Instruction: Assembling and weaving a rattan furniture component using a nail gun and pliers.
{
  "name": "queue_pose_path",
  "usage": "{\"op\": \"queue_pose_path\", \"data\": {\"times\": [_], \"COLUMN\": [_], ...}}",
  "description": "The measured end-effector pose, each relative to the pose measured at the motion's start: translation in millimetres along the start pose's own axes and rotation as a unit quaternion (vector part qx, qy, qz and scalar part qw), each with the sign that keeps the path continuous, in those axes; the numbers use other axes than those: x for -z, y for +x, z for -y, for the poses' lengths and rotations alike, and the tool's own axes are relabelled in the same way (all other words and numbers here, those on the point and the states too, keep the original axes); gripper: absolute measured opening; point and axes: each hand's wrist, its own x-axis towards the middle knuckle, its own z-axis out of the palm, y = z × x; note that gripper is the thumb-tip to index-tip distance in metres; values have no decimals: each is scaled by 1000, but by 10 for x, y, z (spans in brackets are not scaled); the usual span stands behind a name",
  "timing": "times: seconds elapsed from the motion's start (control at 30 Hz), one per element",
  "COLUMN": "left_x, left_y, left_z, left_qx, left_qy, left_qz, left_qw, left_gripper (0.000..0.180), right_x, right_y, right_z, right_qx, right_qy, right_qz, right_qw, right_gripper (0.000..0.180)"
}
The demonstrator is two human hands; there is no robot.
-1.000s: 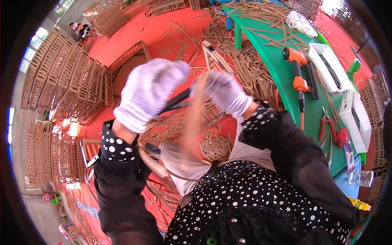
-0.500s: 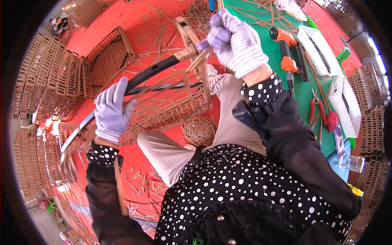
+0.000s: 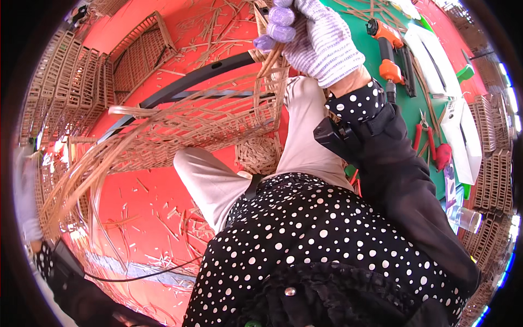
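A woven brown basket (image 3: 218,133) with a black curved frame bar (image 3: 201,76) along its upper edge lies in front of my legs. My right hand (image 3: 321,43), in a white and purple knitted glove, is closed at the basket's far right corner. Brown flat weaving strips (image 3: 268,62) come out from under its curled fingers. At the far left rim my gloved left hand (image 3: 27,196) is smeared by motion, so its fingers cannot be made out. Long loose weaving strips (image 3: 90,169) sweep from the basket toward that side; whether my left hand holds any is unclear.
Stacked baskets (image 3: 65,82) stand at left, more at the right rim. The green table (image 3: 403,109) bears an orange and black power tool (image 3: 388,52), red-handled pliers (image 3: 422,133) and white boxes (image 3: 460,136). Strip scraps litter the red floor (image 3: 147,201). A cable (image 3: 141,278) crosses lower left.
My left hand has left the black bar and swung out to the far left and down. Long strips now fan out toward that side. My right hand has shifted slightly up in the picture.
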Motion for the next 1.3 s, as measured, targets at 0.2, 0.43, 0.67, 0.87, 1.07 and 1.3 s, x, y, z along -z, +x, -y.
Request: {"op": "queue_pose_path", "data": {"times": [0.2, 0.43, 0.67, 0.87, 1.07, 1.3], "left_x": [-281, -1737, -2495, -2703, -2764, -2870], "left_y": [-1425, -2668, -1041, -315, -414, -520], "left_z": [1577, -311, -2217, -2663, -2698, -2575], "left_qx": [286, 161, -416, -301, -313, -332], "left_qy": [429, 4, -89, 90, 75, 26], "left_qz": [166, 584, 20, 177, 133, 35], "left_qw": [841, 796, 905, 933, 938, 942], "left_gripper": [53, 31, 47, 63, 61, 60], "right_x": [270, 156, 115, -81, -537, -695], "right_y": [124, 173, 22, -196, -258, -421], "right_z": [108, 128, 87, 102, -40, 28], "right_qx": [3, -17, -22, 13, 52, 175], "right_qy": [80, 54, 12, 23, -63, -40], "right_qz": [-52, -64, -40, -112, -207, -158], "right_qw": [995, 996, 999, 993, 975, 971], "right_gripper": [31, 32, 30, 34, 38, 20]}}
